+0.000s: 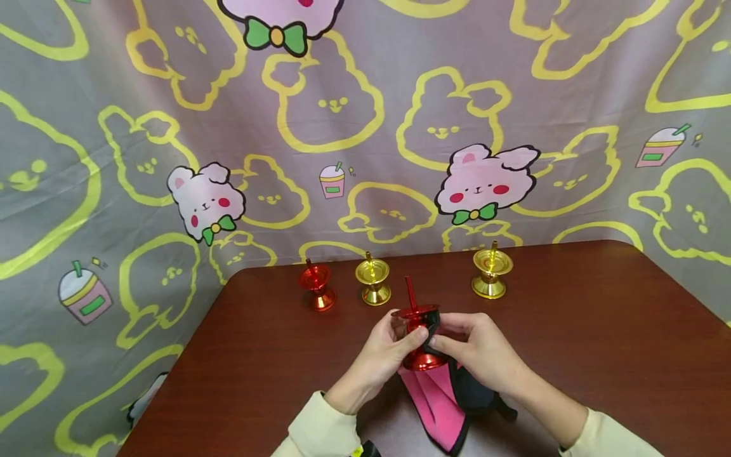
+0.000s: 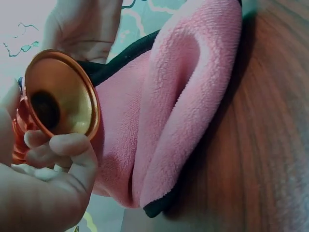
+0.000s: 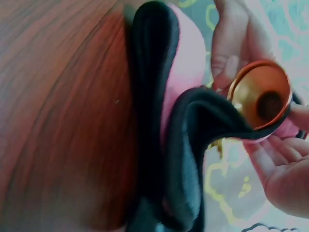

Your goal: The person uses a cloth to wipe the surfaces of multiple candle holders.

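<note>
A shiny red candle holder (image 1: 424,362), with a thin spike on top, is held up over the near part of the table. My left hand (image 1: 384,353) grips it round the stem, thumb in front. With my right hand (image 1: 485,350) I pinch a pink and black cloth (image 1: 436,403) against the holder's right side. Most of the cloth hangs below in folds. The left wrist view shows the holder's hollow, gold-coloured underside (image 2: 79,108) and the plush pink face of the cloth. In the right wrist view, the cloth's black edging (image 3: 159,72) runs up to the holder.
Near the table's back edge stand another red candle holder (image 1: 322,298) and two gold ones (image 1: 376,294), (image 1: 489,287). A patterned curtain (image 1: 388,158) hangs behind the brown wooden table (image 1: 599,317). A small black and yellow object (image 1: 368,450) shows beside my left sleeve.
</note>
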The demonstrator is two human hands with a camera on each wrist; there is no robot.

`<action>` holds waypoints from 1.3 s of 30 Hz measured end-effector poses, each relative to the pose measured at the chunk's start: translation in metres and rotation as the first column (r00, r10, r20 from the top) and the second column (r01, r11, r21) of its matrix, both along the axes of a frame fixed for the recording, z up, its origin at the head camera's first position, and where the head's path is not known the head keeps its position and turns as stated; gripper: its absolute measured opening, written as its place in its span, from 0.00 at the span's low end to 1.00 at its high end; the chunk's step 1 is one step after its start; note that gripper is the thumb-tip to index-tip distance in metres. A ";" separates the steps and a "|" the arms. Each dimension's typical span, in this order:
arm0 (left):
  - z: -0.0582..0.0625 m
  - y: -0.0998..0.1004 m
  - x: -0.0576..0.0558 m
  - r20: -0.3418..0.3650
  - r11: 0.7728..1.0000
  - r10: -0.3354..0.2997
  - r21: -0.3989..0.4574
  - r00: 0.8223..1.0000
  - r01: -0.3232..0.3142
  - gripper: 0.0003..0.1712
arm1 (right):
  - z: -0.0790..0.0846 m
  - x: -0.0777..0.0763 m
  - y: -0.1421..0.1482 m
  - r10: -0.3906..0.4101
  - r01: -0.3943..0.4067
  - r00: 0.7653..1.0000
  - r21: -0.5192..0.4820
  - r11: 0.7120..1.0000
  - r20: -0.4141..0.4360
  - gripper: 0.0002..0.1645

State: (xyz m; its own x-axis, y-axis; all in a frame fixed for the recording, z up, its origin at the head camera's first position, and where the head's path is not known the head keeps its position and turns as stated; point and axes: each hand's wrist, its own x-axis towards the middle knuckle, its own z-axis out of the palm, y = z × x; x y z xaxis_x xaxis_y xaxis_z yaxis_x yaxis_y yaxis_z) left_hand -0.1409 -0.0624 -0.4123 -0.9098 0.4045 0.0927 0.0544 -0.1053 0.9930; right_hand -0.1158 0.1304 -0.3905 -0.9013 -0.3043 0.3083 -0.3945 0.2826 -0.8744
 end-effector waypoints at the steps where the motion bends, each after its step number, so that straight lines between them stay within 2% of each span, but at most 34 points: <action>1: 0.001 0.000 0.000 0.003 1.000 -0.005 -0.001 1.000 0.005 0.30 | -0.001 0.000 0.001 -0.012 0.012 1.000 -0.010 1.000 0.018 0.19; 4: 0.002 -0.001 0.000 0.015 1.000 -0.002 -0.002 1.000 0.002 0.26 | -0.003 -0.001 0.003 -0.055 0.055 0.998 -0.049 0.997 -0.004 0.18; 8: 0.004 0.000 0.001 0.011 1.000 0.021 -0.003 1.000 -0.021 0.23 | -0.005 0.000 0.001 -0.119 0.109 0.979 -0.071 0.991 -0.163 0.14; 10: 0.004 0.001 0.000 0.006 1.000 0.027 0.001 1.000 -0.027 0.23 | -0.006 0.000 0.000 -0.147 0.138 0.947 -0.050 0.989 -0.284 0.15; 14: 0.004 0.002 -0.001 -0.008 1.000 0.022 0.005 1.000 -0.022 0.24 | -0.007 -0.001 0.000 -0.169 0.193 0.843 -0.005 0.981 -0.511 0.22; 16: 0.004 0.002 -0.001 -0.027 0.999 0.035 -0.021 0.999 -0.036 0.24 | -0.008 -0.002 0.001 -0.143 0.195 0.793 0.023 0.981 -0.592 0.25; 18: 0.004 0.002 -0.001 -0.049 0.997 0.050 -0.050 0.998 -0.053 0.24 | -0.007 -0.002 0.003 -0.087 0.159 0.772 0.059 0.986 -0.630 0.27; 20: 0.003 0.001 -0.002 -0.068 0.995 0.065 -0.072 0.996 -0.070 0.24 | -0.004 -0.003 0.007 -0.022 0.102 0.778 0.091 0.991 -0.628 0.27; 23: 0.002 -0.001 -0.004 -0.073 0.994 0.074 -0.075 0.995 -0.080 0.23 | 0.002 -0.004 0.016 0.038 0.036 0.817 0.118 0.992 -0.576 0.26; 26: 0.002 -0.002 -0.006 -0.066 0.993 0.089 -0.071 0.994 -0.094 0.23 | 0.006 -0.004 0.024 0.044 0.018 0.857 0.115 0.993 -0.514 0.26; 30: 0.005 -0.003 -0.010 -0.065 0.988 0.118 -0.089 0.991 -0.123 0.25 | 0.007 -0.001 0.033 0.024 0.036 0.884 0.118 0.992 -0.468 0.25; 33: 0.006 -0.004 -0.015 -0.078 0.983 0.143 -0.101 0.987 -0.150 0.26 | 0.007 0.001 0.039 0.008 0.052 0.894 0.121 0.991 -0.449 0.26; 36: 0.007 -0.004 -0.020 -0.085 0.980 0.165 -0.098 0.983 -0.173 0.26 | 0.007 0.003 0.048 -0.012 0.082 0.893 0.136 0.987 -0.449 0.28; 39: 0.007 -0.002 -0.025 -0.089 0.977 0.183 -0.094 0.979 -0.191 0.25 | 0.007 0.005 0.057 -0.023 0.108 0.881 0.154 0.982 -0.472 0.30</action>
State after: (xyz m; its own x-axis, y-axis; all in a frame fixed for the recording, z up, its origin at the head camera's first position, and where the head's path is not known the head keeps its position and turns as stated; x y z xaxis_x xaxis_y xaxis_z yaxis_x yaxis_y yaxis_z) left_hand -0.1660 -0.0639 -0.4052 -0.9616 0.2390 0.1348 0.1426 0.0154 0.9897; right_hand -0.1105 0.1877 -0.3837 -0.6857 -0.3354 0.6460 -0.7191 0.4497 -0.5297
